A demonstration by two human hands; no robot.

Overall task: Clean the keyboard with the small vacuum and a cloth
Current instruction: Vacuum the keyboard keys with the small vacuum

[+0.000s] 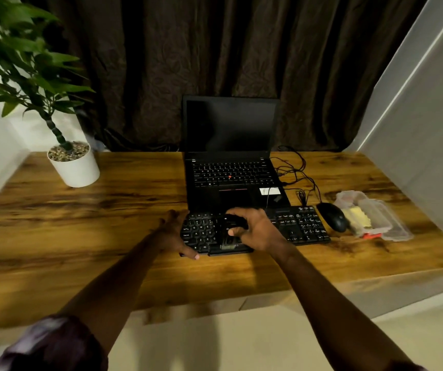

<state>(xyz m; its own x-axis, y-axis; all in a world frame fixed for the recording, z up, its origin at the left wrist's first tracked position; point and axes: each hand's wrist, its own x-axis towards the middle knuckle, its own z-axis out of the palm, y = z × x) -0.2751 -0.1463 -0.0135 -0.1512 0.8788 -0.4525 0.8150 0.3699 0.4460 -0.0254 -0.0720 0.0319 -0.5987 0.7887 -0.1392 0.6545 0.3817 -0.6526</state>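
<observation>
Keyboard (300, 223), black and full-sized with a number block at its right end, lies flat near the middle of the wooden worktop (108, 210), its long side facing the person. An open laptop (231, 156) with a dark screen stands just beyond it at twelve o'clock. The keys carry white lettering; no dust or crumbs can be made out from here.

The vacuuming step looks to be in hand. The right hand (257, 228) curls its fingers and thumb round the small vacuum (232, 223), a dark stubby unit standing on the keys about the middle of the letter block. The left hand (172, 234) lies at the nine o'clock end of the keyboard with its fingers fairly straight and holding nothing, apparently steadying the board; the blur hides exactly how it touches.

The next move probably calls for drawing the vacuum slowly along the rows toward three o'clock while the left hand keeps the keyboard from sliding.

What looks like a yellow cloth (359, 216) waits in a clear plastic box (391, 226) at three o'clock, just past the mouse (332, 216), so the wiping seems not yet begun.
</observation>
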